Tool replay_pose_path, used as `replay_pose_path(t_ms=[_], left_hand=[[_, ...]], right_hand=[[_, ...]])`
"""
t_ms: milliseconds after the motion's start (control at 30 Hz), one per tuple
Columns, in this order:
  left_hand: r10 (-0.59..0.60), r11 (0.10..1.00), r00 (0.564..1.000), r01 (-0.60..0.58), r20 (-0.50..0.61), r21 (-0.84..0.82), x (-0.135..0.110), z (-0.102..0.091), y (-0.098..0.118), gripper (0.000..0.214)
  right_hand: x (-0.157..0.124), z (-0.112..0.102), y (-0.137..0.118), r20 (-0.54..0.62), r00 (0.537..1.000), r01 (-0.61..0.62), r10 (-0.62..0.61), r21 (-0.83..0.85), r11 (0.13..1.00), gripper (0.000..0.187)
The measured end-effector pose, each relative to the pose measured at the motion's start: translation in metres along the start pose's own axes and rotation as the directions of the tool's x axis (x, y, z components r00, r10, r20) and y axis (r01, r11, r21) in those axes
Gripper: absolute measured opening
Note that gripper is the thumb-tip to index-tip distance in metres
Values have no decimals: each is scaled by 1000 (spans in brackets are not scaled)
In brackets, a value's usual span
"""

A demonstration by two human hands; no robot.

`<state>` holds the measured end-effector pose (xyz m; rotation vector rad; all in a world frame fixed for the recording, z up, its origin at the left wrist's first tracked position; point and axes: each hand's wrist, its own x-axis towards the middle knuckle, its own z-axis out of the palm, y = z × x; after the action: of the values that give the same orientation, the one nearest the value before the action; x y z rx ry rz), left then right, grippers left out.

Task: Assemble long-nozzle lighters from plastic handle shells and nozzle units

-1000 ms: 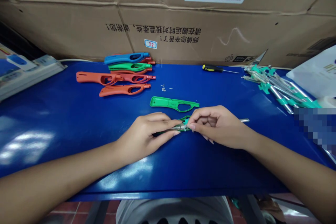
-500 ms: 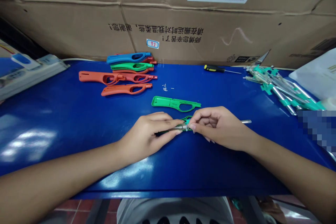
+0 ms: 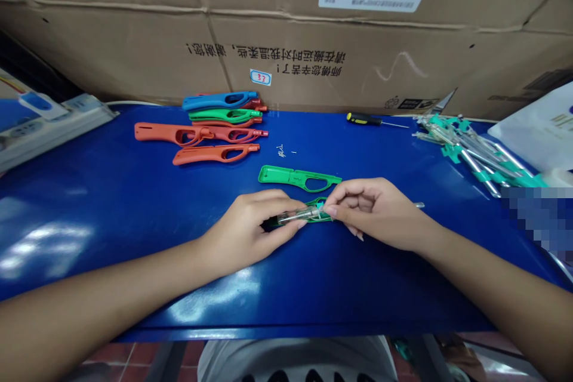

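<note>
Clear insert [image 3: 293,215] is mid-frame, just below center, on top of a green shell half [image 3: 323,220]. Left hand [image 3: 250,224]: thumb and forefinger parted just by the insert's width, gripping its sides. Right hand [image 3: 378,210]: thumb and forefinger tips nearly together at the teal end; can't tell if they've got hold of it. Long axis runs roughly left-right, right end a bit higher in frame, pointing at right fingers. Left hand nearer the clear body, right nearer teal. Second shell half [image 3: 276,175] just above on desk [image 3: 313,292].
</note>
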<state>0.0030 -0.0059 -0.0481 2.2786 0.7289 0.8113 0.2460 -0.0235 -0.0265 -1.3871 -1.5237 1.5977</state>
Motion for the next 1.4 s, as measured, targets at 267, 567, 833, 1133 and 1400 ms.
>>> replay_pose_path(t_ms=[267, 567, 833, 1133, 1400], left_hand=[[17, 998, 1000, -18, -11, -54, -2, 2, -2, 24], [27, 999, 1000, -27, -10, -41, -1, 2, -4, 27], [30, 999, 998, -28, -64, 31, 1, -1, 0, 22], [25, 999, 999, -25, -37, 21, 0, -2, 0, 24], [17, 1000, 999, -16, -48, 20, -1, -1, -1, 24]], right_hand=[[-2, 3, -1, -17, 999, -37, 37, 1, 999, 18], [-2, 3, 1, -28, 999, -25, 24, -28, 999, 16], [0, 4, -2, -16, 999, -31, 31, 6, 999, 25], [-1, 5, -2, -31, 999, -36, 36, 2, 999, 23], [-1, 4, 0, -27, 999, -30, 30, 9, 1000, 22]])
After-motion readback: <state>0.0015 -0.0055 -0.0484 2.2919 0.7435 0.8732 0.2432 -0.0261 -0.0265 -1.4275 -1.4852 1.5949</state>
